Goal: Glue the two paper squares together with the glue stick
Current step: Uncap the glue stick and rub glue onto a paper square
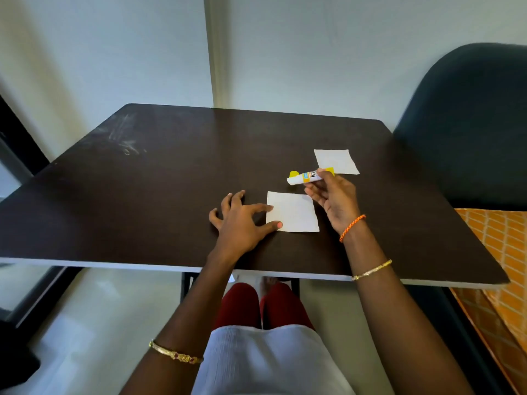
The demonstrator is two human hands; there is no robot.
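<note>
Two white paper squares lie on the dark table [142, 195]. The near paper square [293, 212] sits in front of me; my left hand [242, 220] rests flat with thumb and forefinger pressing its left edge. The far paper square [336, 161] lies further back to the right. My right hand [333, 201] holds the glue stick [306, 178] above the table between the two squares, tip pointing left with its cap off. A yellow cap [293, 174] lies just behind the stick's tip.
A dark upholstered chair [470, 124] stands at the table's right. An orange patterned cloth [502, 252] lies right of the table's front corner. White walls rise behind the table. My legs show under the front edge.
</note>
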